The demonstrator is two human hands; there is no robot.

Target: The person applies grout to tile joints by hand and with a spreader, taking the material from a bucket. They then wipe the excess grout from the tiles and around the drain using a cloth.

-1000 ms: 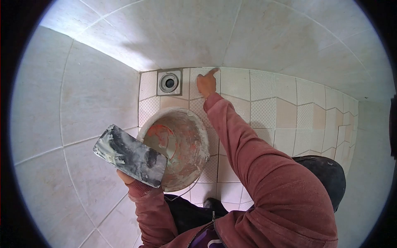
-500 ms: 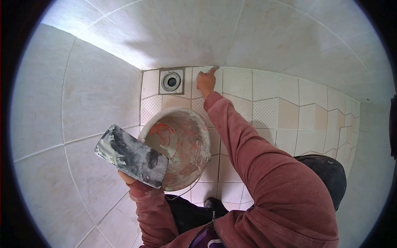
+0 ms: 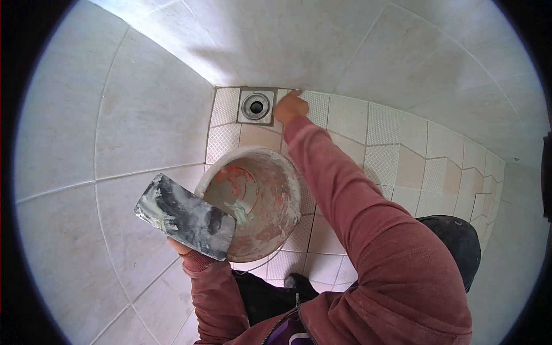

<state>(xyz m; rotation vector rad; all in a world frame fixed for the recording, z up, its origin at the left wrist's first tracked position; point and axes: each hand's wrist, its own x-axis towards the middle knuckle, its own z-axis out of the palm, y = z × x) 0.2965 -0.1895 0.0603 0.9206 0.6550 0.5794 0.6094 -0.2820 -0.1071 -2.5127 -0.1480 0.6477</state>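
Note:
My left hand (image 3: 178, 246) grips a black rectangular grout float (image 3: 187, 217) from underneath, so its handle and most of my fingers are hidden. Pale wet grout smears the float's face, which points up toward me. One corner of it overlaps the rim of a grout-caked bucket (image 3: 270, 198). Farther off, my right hand (image 3: 291, 107) is mostly curled closed, with a fingertip at the joint between the floor tiles (image 3: 348, 115) and the back wall (image 3: 276, 43). I see nothing held in it.
A square floor drain (image 3: 256, 107) with a round opening lies just left of my right hand. Large pale wall tiles (image 3: 149, 109) rise on the left. A dark rounded object (image 3: 451, 244) shows behind my right arm. Pale grout sits in the bucket's bottom.
My right fingertip has slid left along the wall joint, closer to the drain. The view has shifted slightly. The float stays in my left hand over the bucket's edge.

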